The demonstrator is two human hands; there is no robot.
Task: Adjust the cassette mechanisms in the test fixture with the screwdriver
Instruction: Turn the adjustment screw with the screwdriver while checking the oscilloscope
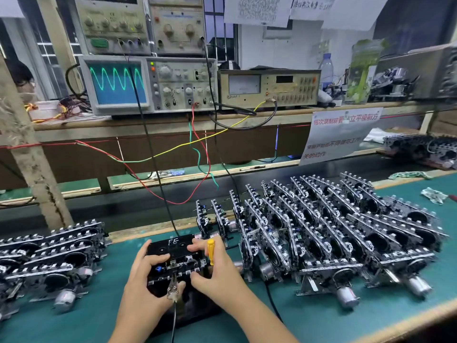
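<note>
A: where was the mech?
B: cassette mechanism (pixel 176 264) sat in test fixture (pixel 188 305), bench centre. L hand (pixel 146 276) fingers curled over its left edge.
A: R hand (pixel 217 271)?
B: gripped yellow screwdriver (pixel 210 251), fingertips on mech. Scope (pixel 118 84) showed sine.

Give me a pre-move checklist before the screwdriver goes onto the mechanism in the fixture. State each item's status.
1. Screwdriver in right hand: ok, yellow handle held, pointing up.
2. Screwdriver tip on the adjustment screw: not ok, not yet applied.
3. Left hand steadying the cassette mechanism: ok, fingers on it.
4. Cassette marked FE loaded: ok.
5. Clip lead attached at the front: ok.
6. Oscilloscope showing a signal: ok, green wave on screen.
</note>
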